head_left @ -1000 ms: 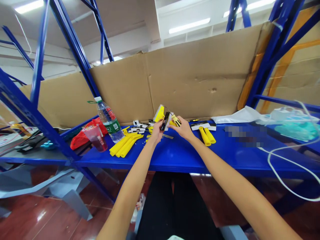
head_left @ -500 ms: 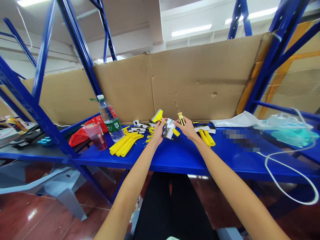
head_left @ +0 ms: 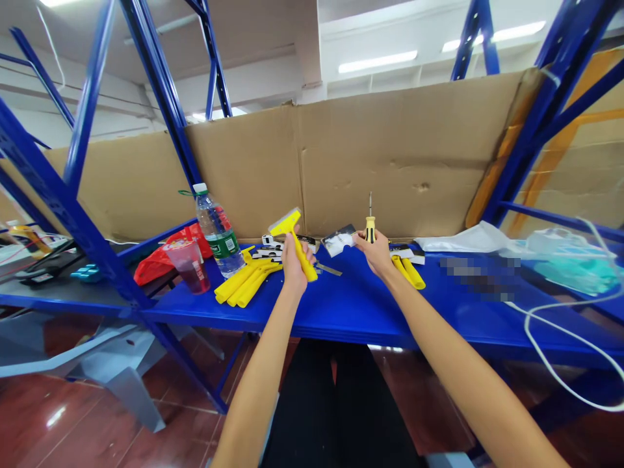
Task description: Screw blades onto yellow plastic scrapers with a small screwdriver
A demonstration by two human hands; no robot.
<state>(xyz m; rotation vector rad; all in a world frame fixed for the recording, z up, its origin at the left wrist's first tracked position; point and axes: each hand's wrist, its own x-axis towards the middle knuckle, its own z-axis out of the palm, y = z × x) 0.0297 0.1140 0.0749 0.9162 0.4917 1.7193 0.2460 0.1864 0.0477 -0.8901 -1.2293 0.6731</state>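
My left hand (head_left: 293, 265) is closed round the handle of a yellow scraper (head_left: 285, 222), whose wide head points up and to the left. In my right hand (head_left: 375, 255) is a screwdriver (head_left: 370, 229) with a black and pale yellow handle, its shaft upright. The same hand pinches a small clear and white plastic packet (head_left: 338, 241) on its left side. A thin metal blade (head_left: 329, 269) lies on the blue table between my hands. Yellow handles (head_left: 247, 281) lie left of my left hand, and more yellow handles (head_left: 409, 272) lie beside my right wrist.
A water bottle (head_left: 219, 234) and a red drink cup (head_left: 188, 263) stand on the left of the blue table (head_left: 341, 312), near a red bag (head_left: 152, 265). Cardboard (head_left: 370, 149) walls the back. A white cable (head_left: 536, 338) and a white bag (head_left: 463, 238) are at right.
My hands have moved apart. The scraper has turned so its whole handle shows in my left hand. The packet and screwdriver have moved with my right hand, and the screwdriver is now more upright.
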